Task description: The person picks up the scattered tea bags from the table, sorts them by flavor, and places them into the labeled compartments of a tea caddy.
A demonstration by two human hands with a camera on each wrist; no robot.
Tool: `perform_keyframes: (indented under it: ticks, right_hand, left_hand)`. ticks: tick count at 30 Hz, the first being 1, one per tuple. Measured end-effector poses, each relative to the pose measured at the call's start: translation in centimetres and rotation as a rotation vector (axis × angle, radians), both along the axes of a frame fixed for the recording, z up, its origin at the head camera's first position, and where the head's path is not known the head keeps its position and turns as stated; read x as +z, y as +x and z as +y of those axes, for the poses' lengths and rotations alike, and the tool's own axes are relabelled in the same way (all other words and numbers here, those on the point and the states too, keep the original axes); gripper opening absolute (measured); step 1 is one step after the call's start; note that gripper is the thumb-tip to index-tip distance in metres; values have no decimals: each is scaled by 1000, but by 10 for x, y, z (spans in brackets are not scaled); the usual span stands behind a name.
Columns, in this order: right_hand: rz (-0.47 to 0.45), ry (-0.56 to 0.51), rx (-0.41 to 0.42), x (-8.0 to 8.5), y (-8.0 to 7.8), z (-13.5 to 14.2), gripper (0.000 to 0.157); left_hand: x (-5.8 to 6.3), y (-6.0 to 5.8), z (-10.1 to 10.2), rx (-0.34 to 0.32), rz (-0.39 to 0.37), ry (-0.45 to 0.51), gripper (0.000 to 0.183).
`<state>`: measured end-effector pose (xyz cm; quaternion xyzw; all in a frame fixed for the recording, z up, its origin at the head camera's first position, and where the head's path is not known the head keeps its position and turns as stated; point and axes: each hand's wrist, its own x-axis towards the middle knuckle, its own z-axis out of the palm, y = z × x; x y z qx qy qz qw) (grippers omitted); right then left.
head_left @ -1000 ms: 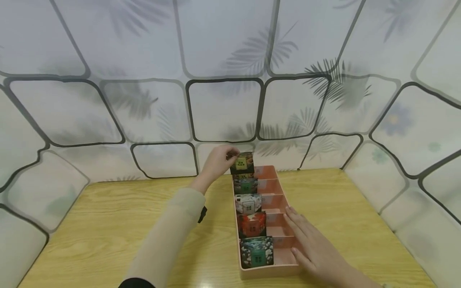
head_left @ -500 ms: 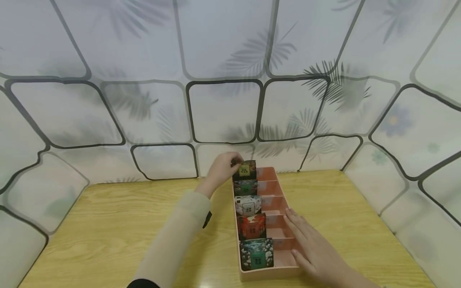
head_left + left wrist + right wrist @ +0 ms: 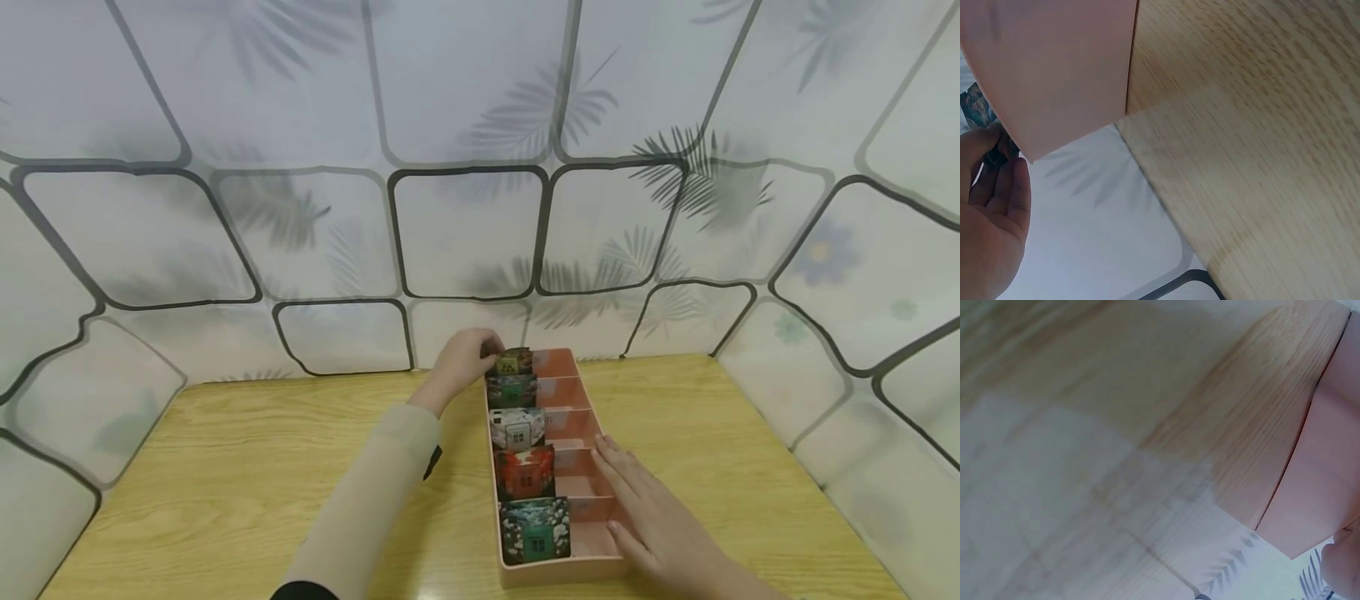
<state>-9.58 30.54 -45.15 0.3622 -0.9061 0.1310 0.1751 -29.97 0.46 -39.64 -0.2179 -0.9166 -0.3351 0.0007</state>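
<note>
A long pink divided box (image 3: 592, 533) stands on the wooden table, its compartments in a row running away from me. My left hand (image 3: 468, 358) is at its far left corner, pinching the edge of a dark sachet with a yellow label (image 3: 512, 363), now low in the farthest compartment. In the left wrist view, thumb and fingers of that hand (image 3: 997, 219) close on the patterned sachet (image 3: 977, 106) beside the box wall (image 3: 1066, 75). My right hand (image 3: 660, 517) rests along the box's right rim with fingers extended. Its fingertip (image 3: 1342, 565) shows at the box edge in the right wrist view.
In the left half of the other compartments stand a dark green sachet (image 3: 513, 391), a white one (image 3: 517, 428), a red one (image 3: 526, 472) and a teal floral one (image 3: 536, 531). A patterned curtain-like wall (image 3: 465, 233) rises just behind the table (image 3: 322, 450).
My left hand has lowered the yellow-labelled sachet from above the box's far end down into the farthest compartment. The right hand stays at the box's right side.
</note>
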Motion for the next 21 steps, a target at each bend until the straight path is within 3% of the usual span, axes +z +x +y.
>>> perform_keyframes:
  ticks: [13,21]
  right_hand:
    - [-47,3,-30,4,3,-2,82]
    - [-17,1,-16,4,2,-1,83]
  left_hand:
    - [-8,-1,-2,4,6,-2,9]
    - [-7,-1,-2,4,-8,4,8]
